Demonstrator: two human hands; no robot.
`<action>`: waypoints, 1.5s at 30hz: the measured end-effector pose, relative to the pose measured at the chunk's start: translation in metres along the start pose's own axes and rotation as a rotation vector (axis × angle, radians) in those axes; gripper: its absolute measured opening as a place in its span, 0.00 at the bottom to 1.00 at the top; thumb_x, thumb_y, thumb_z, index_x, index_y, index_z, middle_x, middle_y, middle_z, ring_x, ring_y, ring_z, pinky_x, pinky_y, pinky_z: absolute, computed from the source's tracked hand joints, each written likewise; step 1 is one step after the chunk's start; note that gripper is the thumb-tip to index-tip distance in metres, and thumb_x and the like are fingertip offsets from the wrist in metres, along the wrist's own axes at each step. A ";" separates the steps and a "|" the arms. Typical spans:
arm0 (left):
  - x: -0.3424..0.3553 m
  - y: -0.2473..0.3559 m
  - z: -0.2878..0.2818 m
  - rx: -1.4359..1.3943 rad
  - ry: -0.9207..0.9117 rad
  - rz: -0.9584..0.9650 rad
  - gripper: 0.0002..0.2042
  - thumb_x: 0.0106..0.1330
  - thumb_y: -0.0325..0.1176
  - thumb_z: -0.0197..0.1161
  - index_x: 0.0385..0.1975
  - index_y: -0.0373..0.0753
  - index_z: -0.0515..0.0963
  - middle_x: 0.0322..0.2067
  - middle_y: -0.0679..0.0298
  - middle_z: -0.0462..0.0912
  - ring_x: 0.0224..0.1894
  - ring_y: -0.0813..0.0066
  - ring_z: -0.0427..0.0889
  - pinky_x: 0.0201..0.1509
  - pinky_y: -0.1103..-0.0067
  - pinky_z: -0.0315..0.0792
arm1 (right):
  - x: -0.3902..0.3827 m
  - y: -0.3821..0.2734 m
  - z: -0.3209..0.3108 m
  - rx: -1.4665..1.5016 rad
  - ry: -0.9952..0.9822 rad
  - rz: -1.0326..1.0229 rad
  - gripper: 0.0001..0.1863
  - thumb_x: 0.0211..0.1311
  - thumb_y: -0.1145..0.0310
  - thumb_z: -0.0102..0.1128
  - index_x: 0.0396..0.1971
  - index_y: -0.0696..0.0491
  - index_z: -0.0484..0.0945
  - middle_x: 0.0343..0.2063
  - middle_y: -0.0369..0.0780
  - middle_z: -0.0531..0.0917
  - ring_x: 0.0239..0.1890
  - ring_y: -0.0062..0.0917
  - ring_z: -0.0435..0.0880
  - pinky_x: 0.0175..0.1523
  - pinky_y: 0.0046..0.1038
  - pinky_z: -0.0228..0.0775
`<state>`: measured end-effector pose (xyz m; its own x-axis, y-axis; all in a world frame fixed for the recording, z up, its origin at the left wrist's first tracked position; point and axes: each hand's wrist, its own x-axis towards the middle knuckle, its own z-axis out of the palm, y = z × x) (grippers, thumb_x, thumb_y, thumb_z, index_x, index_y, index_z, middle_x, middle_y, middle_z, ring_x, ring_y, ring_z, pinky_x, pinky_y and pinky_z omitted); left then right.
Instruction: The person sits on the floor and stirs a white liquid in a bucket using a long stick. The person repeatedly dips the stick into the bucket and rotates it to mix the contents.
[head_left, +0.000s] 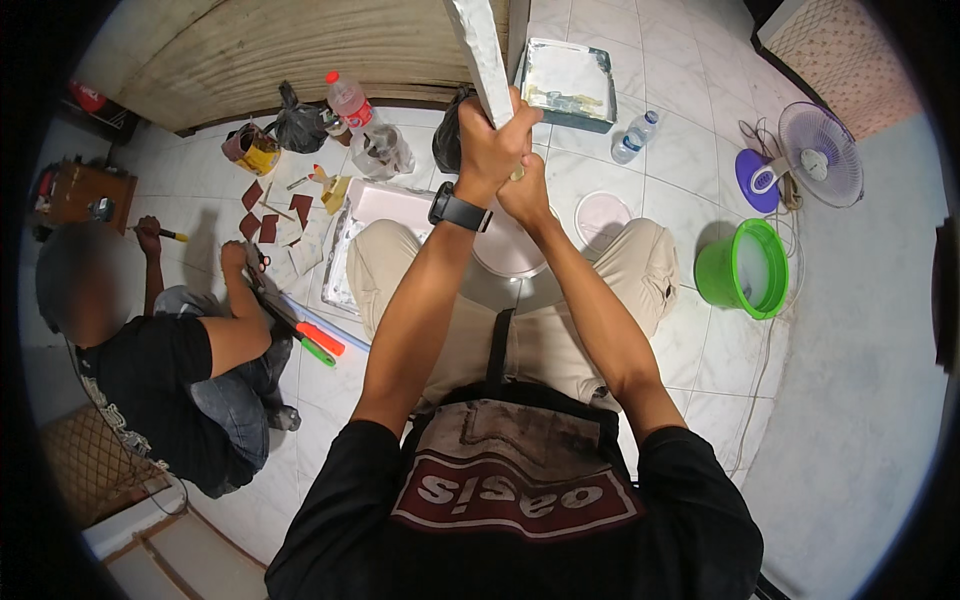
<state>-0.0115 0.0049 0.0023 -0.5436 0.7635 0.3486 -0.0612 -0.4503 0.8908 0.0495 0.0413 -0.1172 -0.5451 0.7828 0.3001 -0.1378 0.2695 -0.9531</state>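
Both of my hands are wrapped round a long flat stick (482, 60) thickly coated in white, held raised in front of me. My left hand (490, 148), with a black watch at the wrist, grips it higher up. Just below, my right hand (527, 190) closes round its lower part, where a pale yellowish end shows between the hands. The stick's top runs out of view. Under my forearms stands a round tub (512, 252) of pale pinkish-white material, partly hidden by my arms. A pale rectangular tray (350, 215) with white smears lies left of it.
A co-worker (165, 370) crouches at left, near sandpaper pieces (268, 228) and orange- and green-handled tools (318, 340). Farther off are a paint-smeared tray (570, 85), a water bottle (635, 138) and a round lid (603, 216). At right stand a green bucket (715, 270) and a fan (820, 155).
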 end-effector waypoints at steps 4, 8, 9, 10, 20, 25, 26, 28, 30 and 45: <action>0.008 0.002 -0.003 0.101 0.071 -0.086 0.18 0.59 0.22 0.59 0.10 0.41 0.61 0.08 0.67 0.66 0.07 0.80 0.64 0.11 0.79 0.59 | -0.007 -0.003 0.006 -0.034 0.003 0.103 0.07 0.55 0.73 0.61 0.26 0.63 0.79 0.21 0.50 0.83 0.26 0.30 0.84 0.34 0.34 0.71; 0.006 0.013 0.009 0.185 0.084 -0.113 0.16 0.58 0.24 0.61 0.10 0.38 0.66 0.09 0.66 0.70 0.10 0.80 0.69 0.14 0.78 0.62 | -0.008 -0.006 0.012 0.121 0.053 0.054 0.09 0.54 0.72 0.63 0.32 0.62 0.80 0.28 0.47 0.85 0.32 0.28 0.84 0.38 0.32 0.73; 0.002 0.015 0.013 0.251 0.061 -0.041 0.14 0.58 0.25 0.62 0.11 0.36 0.68 0.10 0.66 0.72 0.11 0.81 0.70 0.15 0.78 0.63 | -0.009 -0.009 0.014 0.228 0.094 -0.036 0.11 0.54 0.72 0.64 0.34 0.62 0.80 0.30 0.46 0.85 0.34 0.28 0.84 0.40 0.31 0.73; -0.002 0.015 0.019 0.316 0.038 0.030 0.13 0.57 0.26 0.63 0.12 0.35 0.70 0.11 0.66 0.73 0.13 0.81 0.71 0.16 0.77 0.64 | -0.010 -0.013 0.016 0.334 0.136 -0.127 0.13 0.53 0.71 0.66 0.37 0.62 0.79 0.33 0.44 0.85 0.36 0.27 0.84 0.42 0.31 0.74; -0.008 -0.005 0.010 0.050 0.044 0.058 0.17 0.57 0.20 0.60 0.10 0.39 0.62 0.10 0.66 0.67 0.09 0.81 0.66 0.12 0.80 0.59 | -0.005 0.000 -0.009 -0.043 0.029 -0.119 0.08 0.53 0.72 0.63 0.28 0.63 0.80 0.24 0.49 0.84 0.29 0.32 0.85 0.35 0.34 0.72; 0.001 0.006 -0.005 0.099 0.072 -0.092 0.18 0.59 0.22 0.59 0.10 0.41 0.61 0.09 0.66 0.66 0.08 0.79 0.66 0.11 0.80 0.60 | -0.009 -0.011 0.003 -0.076 -0.011 0.061 0.08 0.55 0.73 0.61 0.24 0.63 0.79 0.19 0.53 0.80 0.25 0.36 0.85 0.33 0.36 0.70; 0.002 0.005 -0.006 0.114 0.071 -0.099 0.18 0.60 0.22 0.59 0.10 0.41 0.61 0.08 0.66 0.67 0.08 0.79 0.67 0.12 0.80 0.61 | -0.010 -0.011 0.005 -0.045 -0.013 0.061 0.07 0.56 0.73 0.60 0.26 0.63 0.79 0.20 0.52 0.81 0.26 0.35 0.85 0.34 0.35 0.71; 0.001 0.009 0.001 0.168 0.092 -0.104 0.18 0.60 0.23 0.59 0.10 0.42 0.61 0.08 0.66 0.68 0.08 0.79 0.68 0.12 0.80 0.61 | -0.012 -0.011 0.008 0.016 -0.008 0.062 0.06 0.56 0.74 0.60 0.28 0.62 0.80 0.23 0.51 0.83 0.29 0.33 0.86 0.35 0.35 0.72; -0.002 0.014 0.006 0.214 0.108 -0.104 0.16 0.59 0.24 0.60 0.10 0.39 0.64 0.09 0.67 0.70 0.10 0.81 0.70 0.13 0.79 0.62 | -0.014 -0.009 0.012 0.110 -0.007 -0.003 0.08 0.56 0.73 0.61 0.33 0.62 0.80 0.27 0.48 0.85 0.32 0.32 0.86 0.38 0.34 0.73; -0.007 0.008 -0.004 0.073 0.030 -0.039 0.19 0.60 0.21 0.59 0.10 0.41 0.60 0.09 0.65 0.67 0.08 0.79 0.65 0.12 0.80 0.60 | -0.011 -0.016 0.003 -0.086 -0.014 0.054 0.10 0.56 0.71 0.61 0.26 0.65 0.79 0.20 0.51 0.82 0.27 0.33 0.85 0.35 0.36 0.72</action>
<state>-0.0122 -0.0059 0.0062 -0.5673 0.7648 0.3055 -0.0221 -0.3849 0.9227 0.0555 0.0263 -0.1054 -0.5611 0.7898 0.2478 -0.0371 0.2750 -0.9607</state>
